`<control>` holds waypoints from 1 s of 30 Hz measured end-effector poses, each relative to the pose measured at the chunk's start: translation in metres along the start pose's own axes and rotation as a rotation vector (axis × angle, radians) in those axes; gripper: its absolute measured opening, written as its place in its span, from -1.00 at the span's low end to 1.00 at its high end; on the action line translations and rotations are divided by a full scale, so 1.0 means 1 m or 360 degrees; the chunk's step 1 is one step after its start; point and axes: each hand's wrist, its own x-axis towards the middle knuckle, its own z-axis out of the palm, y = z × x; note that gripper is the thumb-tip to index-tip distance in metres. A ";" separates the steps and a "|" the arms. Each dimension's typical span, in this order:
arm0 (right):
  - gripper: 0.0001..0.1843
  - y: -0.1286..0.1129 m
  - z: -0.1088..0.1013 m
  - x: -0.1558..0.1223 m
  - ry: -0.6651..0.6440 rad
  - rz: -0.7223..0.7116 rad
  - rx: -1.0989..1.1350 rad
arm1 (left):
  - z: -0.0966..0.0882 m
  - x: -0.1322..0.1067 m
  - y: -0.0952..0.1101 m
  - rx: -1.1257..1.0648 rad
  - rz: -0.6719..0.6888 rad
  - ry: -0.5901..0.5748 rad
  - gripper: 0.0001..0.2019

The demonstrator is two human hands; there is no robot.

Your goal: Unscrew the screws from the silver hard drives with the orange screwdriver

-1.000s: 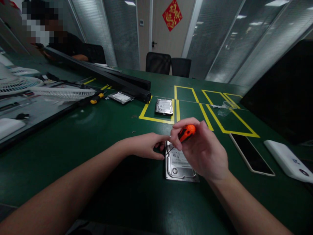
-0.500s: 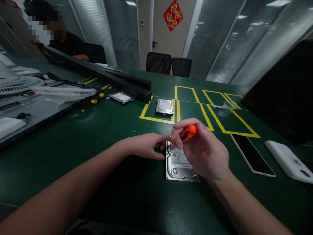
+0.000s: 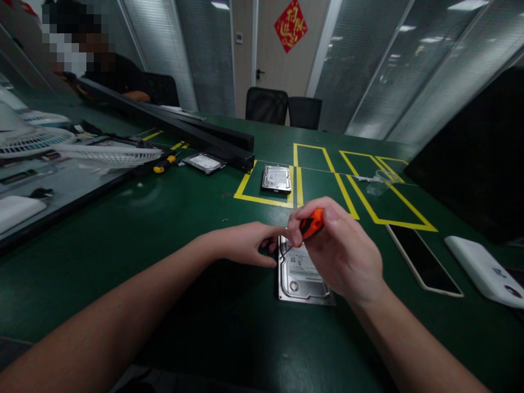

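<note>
A silver hard drive (image 3: 305,281) with a white label lies flat on the green table in front of me. My right hand (image 3: 341,248) is closed around the orange and black handle of a screwdriver (image 3: 311,222). The thin shaft slants down to the left, its tip at the drive's left edge. My left hand (image 3: 249,244) braces the drive's upper left side, thumb at the edge and index finger reaching toward the screwdriver. Its other fingers are curled and partly hidden. The drive's upper right part is behind my right hand.
A second hard drive (image 3: 277,179) lies inside yellow tape (image 3: 262,202); a third (image 3: 204,162) is beside black bars (image 3: 229,152). Screws (image 3: 225,220) and a yellow screwdriver (image 3: 165,164) lie left. A phone (image 3: 426,262) and white device (image 3: 483,270) are right. Someone sits far left.
The screwdriver handle has turned and shifted slightly left in my right hand. My left hand and the hard drive stay in place.
</note>
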 end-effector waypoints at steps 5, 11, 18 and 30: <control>-0.81 0.002 0.001 0.000 0.0018 -0.0005 -0.0002 | 0.003 0.001 -0.003 0.0010 -0.0005 0.0023 -0.60; -0.61 0.001 0.000 0.001 0.0034 0.0020 -0.0019 | 0.001 0.000 -0.002 -0.0026 0.0016 -0.0001 -0.50; -0.84 0.001 0.000 0.000 0.0014 0.0007 0.0020 | 0.002 0.001 -0.004 0.0009 0.0012 0.0002 -0.54; -0.88 0.000 0.001 0.000 0.0040 0.0034 0.0026 | 0.002 0.001 -0.003 0.0022 -0.0010 -0.0018 -0.56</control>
